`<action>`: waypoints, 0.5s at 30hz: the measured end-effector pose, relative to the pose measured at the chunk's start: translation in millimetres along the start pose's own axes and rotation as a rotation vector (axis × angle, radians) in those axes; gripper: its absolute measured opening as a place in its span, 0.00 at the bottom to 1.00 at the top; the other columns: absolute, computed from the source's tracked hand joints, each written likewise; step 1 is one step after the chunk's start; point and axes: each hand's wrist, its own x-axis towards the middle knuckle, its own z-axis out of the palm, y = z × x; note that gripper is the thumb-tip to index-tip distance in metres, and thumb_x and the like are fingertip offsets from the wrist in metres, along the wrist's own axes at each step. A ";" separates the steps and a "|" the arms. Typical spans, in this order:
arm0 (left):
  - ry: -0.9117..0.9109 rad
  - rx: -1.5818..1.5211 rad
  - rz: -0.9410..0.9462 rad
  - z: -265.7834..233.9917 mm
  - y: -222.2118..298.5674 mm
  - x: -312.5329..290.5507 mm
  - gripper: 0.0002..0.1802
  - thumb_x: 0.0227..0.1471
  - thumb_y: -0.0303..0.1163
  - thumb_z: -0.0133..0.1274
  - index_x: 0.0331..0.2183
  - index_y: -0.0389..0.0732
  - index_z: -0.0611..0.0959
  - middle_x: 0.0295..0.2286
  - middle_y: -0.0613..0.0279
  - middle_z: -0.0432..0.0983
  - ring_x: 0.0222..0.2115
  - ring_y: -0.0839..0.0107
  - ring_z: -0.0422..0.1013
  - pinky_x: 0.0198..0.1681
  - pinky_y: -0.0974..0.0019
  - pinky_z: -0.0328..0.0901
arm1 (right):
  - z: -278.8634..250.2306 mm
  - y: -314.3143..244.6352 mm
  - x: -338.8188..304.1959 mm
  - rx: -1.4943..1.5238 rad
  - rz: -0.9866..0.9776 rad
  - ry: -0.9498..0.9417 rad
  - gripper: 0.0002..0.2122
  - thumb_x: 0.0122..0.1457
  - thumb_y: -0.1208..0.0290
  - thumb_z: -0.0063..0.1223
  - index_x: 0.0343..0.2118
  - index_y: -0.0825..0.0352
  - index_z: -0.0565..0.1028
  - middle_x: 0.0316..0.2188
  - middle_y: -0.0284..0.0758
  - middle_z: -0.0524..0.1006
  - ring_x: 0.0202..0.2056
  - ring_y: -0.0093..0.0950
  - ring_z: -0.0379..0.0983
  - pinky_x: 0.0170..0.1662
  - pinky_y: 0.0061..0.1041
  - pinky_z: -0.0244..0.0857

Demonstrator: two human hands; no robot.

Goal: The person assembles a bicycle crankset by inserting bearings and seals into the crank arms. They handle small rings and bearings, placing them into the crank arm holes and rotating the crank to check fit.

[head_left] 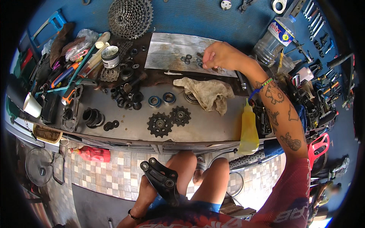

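Observation:
A black bicycle suspension linkage (164, 178) with round bearing holes is held over my lap by my left hand (146, 193), its fingers wrapped behind the part. Stretched far out over the bench, my right hand (223, 56) is closed with curled fingertips just above a grimy paper sheet (163, 49). What those fingertips hold, if anything, is too small to make out. Dark small rings (186, 59) lie on the sheet beside them. Nearer me on the bench are two blue-sealed bearings (154, 101), two black toothed pulley wheels (159, 124) and a crumpled dirty rag (207, 91).
A yellow squeeze bottle (248, 129) stands at the bench's front edge, under my right forearm. Farther back is a clear plastic bottle (272, 40). A large cassette (130, 19) leans at the back; an open tub (110, 57) and piled tools crowd the left.

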 end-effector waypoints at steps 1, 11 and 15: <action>-0.010 -0.012 -0.018 -2.3 -1.2 2.1 0.11 0.65 0.33 0.61 0.45 0.37 0.82 0.35 0.64 0.84 0.35 0.77 0.79 0.38 0.70 0.72 | 2.7 1.4 -1.6 0.001 0.003 0.027 0.12 0.56 0.66 0.71 0.34 0.72 0.84 0.27 0.34 0.82 0.28 0.24 0.78 0.33 0.27 0.72; -0.001 0.029 -0.114 -7.4 8.1 7.4 0.18 0.64 0.37 0.64 0.48 0.37 0.78 0.36 0.64 0.83 0.36 0.76 0.78 0.39 0.69 0.73 | -10.2 13.5 -5.4 0.165 0.121 -0.082 0.15 0.55 0.62 0.74 0.33 0.70 0.85 0.24 0.32 0.81 0.27 0.20 0.76 0.30 0.23 0.70; 0.010 0.039 -0.119 -8.3 9.2 9.9 0.18 0.64 0.37 0.64 0.48 0.36 0.78 0.37 0.64 0.83 0.36 0.76 0.78 0.38 0.69 0.72 | -11.4 3.3 -1.2 0.135 0.123 0.056 0.16 0.54 0.60 0.74 0.34 0.70 0.86 0.26 0.34 0.82 0.28 0.21 0.76 0.31 0.26 0.71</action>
